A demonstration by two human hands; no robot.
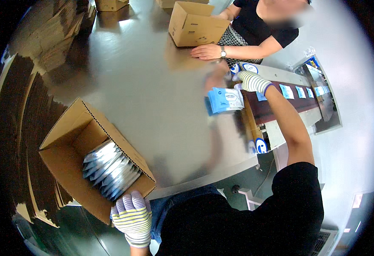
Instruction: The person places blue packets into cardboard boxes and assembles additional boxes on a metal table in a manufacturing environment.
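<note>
My left hand [132,218], in a striped knit glove, grips the near edge of an open cardboard box [110,137] at the lower left. Inside the box stands a leaning row of shiny silver-and-blue packets [112,168]. My right hand [254,82], gloved the same way, reaches out to the near end of a conveyor belt [272,113]. Its fingers point left, with the thumb apart from them. Just below its fingertips, at the table's edge, sits a small stack of blue-and-white packets [226,100]; whether the thumb touches it I cannot tell.
More packets [287,91] lie spaced along the belt, which comes through a wall opening [323,96]. Across the metal table [165,115], a co-worker's hand [207,51] rests beside another open box [197,25]. Flattened cardboard [20,141] is piled along the left.
</note>
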